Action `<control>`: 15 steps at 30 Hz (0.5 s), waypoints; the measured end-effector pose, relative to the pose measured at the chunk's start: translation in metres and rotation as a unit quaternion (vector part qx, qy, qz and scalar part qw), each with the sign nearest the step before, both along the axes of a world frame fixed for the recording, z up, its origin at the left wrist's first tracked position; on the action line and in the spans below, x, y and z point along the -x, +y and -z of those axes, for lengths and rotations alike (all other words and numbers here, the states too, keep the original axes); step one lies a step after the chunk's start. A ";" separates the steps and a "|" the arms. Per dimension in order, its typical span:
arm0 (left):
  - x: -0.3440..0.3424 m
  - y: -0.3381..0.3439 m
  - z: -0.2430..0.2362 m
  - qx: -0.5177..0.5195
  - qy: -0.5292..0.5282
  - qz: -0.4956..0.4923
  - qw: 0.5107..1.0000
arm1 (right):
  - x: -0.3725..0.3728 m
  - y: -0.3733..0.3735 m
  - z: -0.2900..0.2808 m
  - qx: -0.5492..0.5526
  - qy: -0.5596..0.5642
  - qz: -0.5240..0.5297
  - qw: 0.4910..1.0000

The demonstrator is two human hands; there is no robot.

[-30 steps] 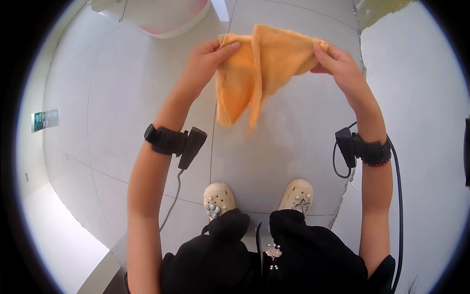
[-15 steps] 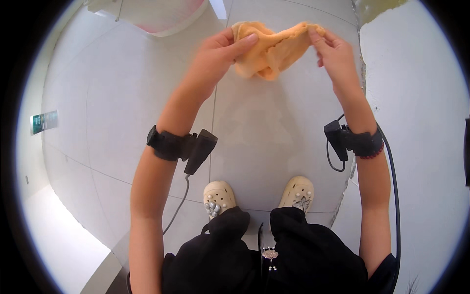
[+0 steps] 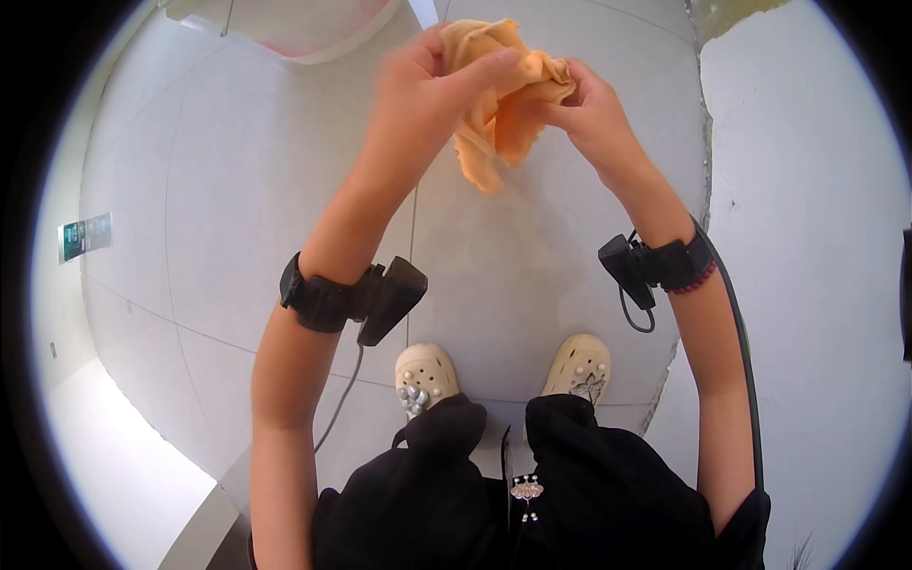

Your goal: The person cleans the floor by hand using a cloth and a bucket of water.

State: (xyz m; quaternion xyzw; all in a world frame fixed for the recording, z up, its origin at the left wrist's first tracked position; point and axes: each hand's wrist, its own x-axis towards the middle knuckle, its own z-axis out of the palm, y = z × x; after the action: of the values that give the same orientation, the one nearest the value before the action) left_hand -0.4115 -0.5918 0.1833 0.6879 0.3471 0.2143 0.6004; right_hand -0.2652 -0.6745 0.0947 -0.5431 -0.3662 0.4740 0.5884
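An orange cloth (image 3: 496,133), crumpled and bunched with loose folds hanging down, is held up at the top middle of the head view. My left hand (image 3: 427,85), slightly blurred, grips its left side, thumb over the fabric. My right hand (image 3: 594,114) is closed on the bunched right end, close to my left. Black strapped devices (image 3: 394,294) with cables sit on both forearms.
Below are grey floor tiles (image 3: 247,237) and my feet in cream clogs (image 3: 425,375). A white, pink-tinged rounded basin or tub (image 3: 304,38) stands at the upper left. Pale walls (image 3: 798,237) run along both sides, with a green sign (image 3: 84,237) on the left.
My hands have moved closer together and farther up, the right one coming inward to the left. The cloth, earlier spread between them, is now narrower and more bunched.
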 end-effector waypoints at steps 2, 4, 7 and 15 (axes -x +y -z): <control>0.001 0.005 0.001 -0.091 0.023 -0.053 0.994 | 0.000 0.000 0.009 0.026 0.006 0.007 1.000; 0.009 0.018 0.004 -0.138 0.067 -0.086 0.984 | -0.002 -0.001 0.015 0.032 -0.077 0.120 0.989; 0.026 0.047 0.000 -0.228 0.168 -0.108 0.953 | -0.021 -0.008 0.031 0.089 -0.348 0.142 0.922; 0.056 0.098 -0.005 -0.202 0.147 -0.132 0.959 | -0.041 0.009 0.003 0.026 -0.398 0.131 0.907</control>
State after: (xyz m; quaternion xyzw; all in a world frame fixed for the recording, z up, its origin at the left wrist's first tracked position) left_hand -0.4678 -0.4933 0.1884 0.7670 0.4684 0.2538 0.3577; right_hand -0.2245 -0.6652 0.0917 -0.7453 -0.4828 0.1463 0.4361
